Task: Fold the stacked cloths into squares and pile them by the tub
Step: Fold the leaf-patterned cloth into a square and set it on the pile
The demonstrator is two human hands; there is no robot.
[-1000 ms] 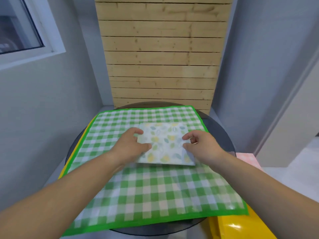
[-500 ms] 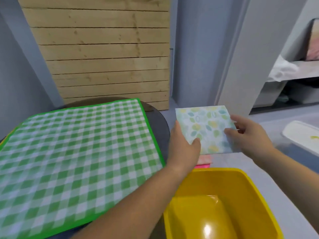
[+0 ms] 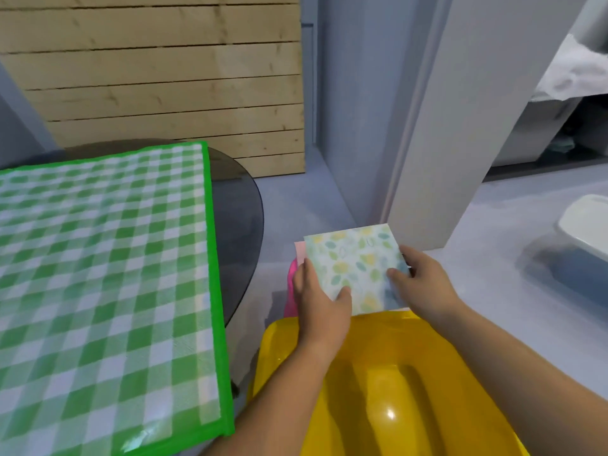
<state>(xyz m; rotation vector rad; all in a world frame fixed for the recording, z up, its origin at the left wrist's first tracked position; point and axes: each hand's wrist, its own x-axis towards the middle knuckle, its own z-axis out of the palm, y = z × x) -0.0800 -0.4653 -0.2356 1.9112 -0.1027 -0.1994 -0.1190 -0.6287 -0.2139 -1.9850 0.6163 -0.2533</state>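
At our left a green checked cloth point(image 3: 98, 274) covers the dark round table point(image 3: 240, 205), with a wooden slat wall point(image 3: 164, 77) behind. Our left hand point(image 3: 320, 301) and right hand point(image 3: 424, 284) each pinch the folded leaf-print square point(image 3: 358, 268) over pink cloths point(image 3: 291, 291) on the grey floor point(image 3: 477, 291), just beyond the yellow tub point(image 3: 378, 390).

Wood-plank panel point(image 3: 158, 77) behind, grey wall point(image 3: 355, 110) beside it, white pillar point(image 3: 460, 126) right. Grey floor point(image 3: 493, 291). Dark round counter point(image 3: 237, 209) left. White box point(image 3: 585, 225) far right; white fabric point(image 3: 575, 70) on shelf point(image 3: 559, 97) above.

Mostly covered pile
The pink cloths point(image 3: 289, 301) lie largely hidden under the leaf-print square point(image 3: 357, 258); yellow tub point(image 3: 388, 416) and checked cloth point(image 3: 98, 274) run off-frame.
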